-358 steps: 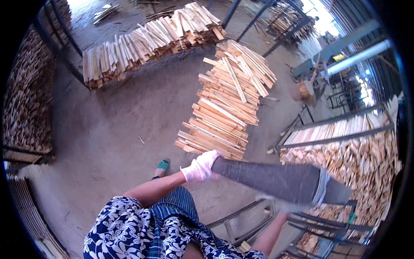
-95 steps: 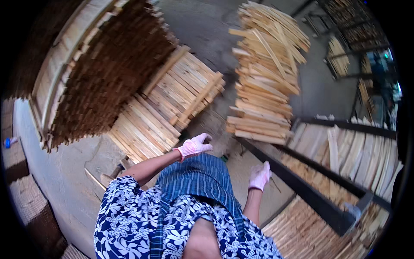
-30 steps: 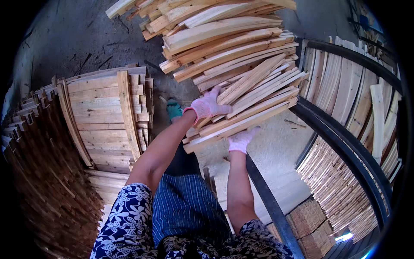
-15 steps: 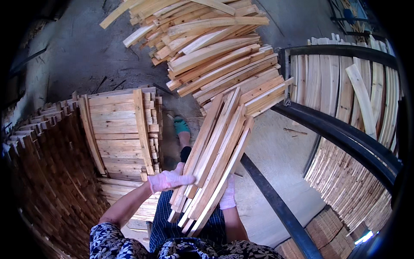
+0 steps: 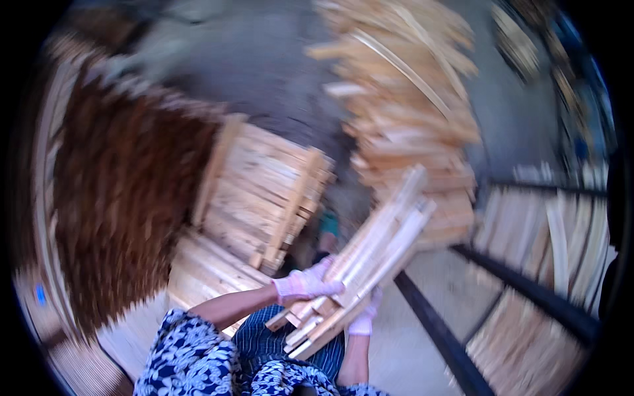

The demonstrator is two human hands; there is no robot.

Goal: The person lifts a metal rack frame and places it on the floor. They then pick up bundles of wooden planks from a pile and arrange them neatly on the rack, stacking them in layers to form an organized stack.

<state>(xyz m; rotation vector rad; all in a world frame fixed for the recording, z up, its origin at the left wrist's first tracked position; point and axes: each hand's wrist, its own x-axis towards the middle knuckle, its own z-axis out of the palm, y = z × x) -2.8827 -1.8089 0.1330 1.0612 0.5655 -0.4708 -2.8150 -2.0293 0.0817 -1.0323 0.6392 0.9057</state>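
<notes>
A bundle of several pale wooden slats slants across my lap, its far end pointing up and to the right. My left hand, in a pinkish-white glove, grips the bundle from the left, thumb over the top. On the other side my gloved right hand supports the slats; its fingers are partly hidden beneath them. Just left of the bundle is a stack of slats with two crosspieces lying over it. The picture is smeared by motion.
A loose heap of slats lies on the floor ahead. A tall wall of stacked brown wood rises at left. Dark metal bars cross at right, beside upright boards. A green shoe shows beyond my lap.
The view has swung left, so the stacks and heap appear farther right. Both hands still hold the slat bundle, which has moved with me.
</notes>
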